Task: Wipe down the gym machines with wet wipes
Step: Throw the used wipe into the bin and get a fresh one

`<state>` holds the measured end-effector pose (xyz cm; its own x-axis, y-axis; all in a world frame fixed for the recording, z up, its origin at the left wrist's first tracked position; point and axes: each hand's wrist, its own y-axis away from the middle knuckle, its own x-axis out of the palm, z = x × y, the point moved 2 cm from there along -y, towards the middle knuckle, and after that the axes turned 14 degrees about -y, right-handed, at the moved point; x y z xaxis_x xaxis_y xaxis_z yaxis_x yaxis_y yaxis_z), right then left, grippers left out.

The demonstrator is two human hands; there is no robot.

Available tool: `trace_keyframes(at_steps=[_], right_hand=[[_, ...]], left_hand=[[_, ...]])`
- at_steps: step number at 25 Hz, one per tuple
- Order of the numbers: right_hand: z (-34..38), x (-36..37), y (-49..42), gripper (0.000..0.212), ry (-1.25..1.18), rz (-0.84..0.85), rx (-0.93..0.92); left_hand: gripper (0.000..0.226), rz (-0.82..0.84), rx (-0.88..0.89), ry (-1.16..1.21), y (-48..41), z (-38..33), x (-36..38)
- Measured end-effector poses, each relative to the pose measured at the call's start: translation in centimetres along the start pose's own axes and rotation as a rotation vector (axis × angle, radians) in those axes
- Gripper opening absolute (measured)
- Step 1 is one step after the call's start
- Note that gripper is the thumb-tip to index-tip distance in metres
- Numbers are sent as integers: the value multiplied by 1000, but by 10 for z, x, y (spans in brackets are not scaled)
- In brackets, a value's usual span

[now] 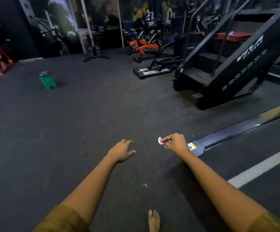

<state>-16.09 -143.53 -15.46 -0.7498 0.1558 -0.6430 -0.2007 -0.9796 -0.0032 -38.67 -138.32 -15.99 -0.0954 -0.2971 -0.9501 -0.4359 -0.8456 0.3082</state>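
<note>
The fingers (166, 139) of my right hand (176, 144) were curled in and pinching a wet wipe (160, 141). The wipe was small and white. It was all scrunched up, and only a little bit poked out on the left side of my fingers. It sat in the lower middle of the frame, up in the air over the dark floor (102, 106), and it touched no machine.

My left hand (122, 150) was just beside it, to the left. Its fingers were loose and a bit spread, and it held nothing.

Just past my right hand lay a long black machine rail (236, 129), running up to the right. A white line (261, 166) was painted on the floor near it. My bare foot (154, 220) showed at the bottom.

Farther away, in the upper right, stood a big black stair machine (236, 64). Red bikes (146, 46) were at the top middle. A green bin (47, 80) stood alone on the left.

I could not tell which machines were clean. None looked wet or shiny. I think there was a lot left to wipe. The wipe looked too tiny and squashed for a big job, so I think it needed opening out, or a new one.
</note>
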Motion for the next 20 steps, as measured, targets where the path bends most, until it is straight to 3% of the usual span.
trace_keyframes(at_steps=[9,20], right_hand=[[14,-20,-342,27,-56,-13,-47],[58,49,-731,26,-87,115,-59]], left_hand=[[58,-35,-22,12,-311,75,-126],[59,-17,-118,47,-638,227,-215]])
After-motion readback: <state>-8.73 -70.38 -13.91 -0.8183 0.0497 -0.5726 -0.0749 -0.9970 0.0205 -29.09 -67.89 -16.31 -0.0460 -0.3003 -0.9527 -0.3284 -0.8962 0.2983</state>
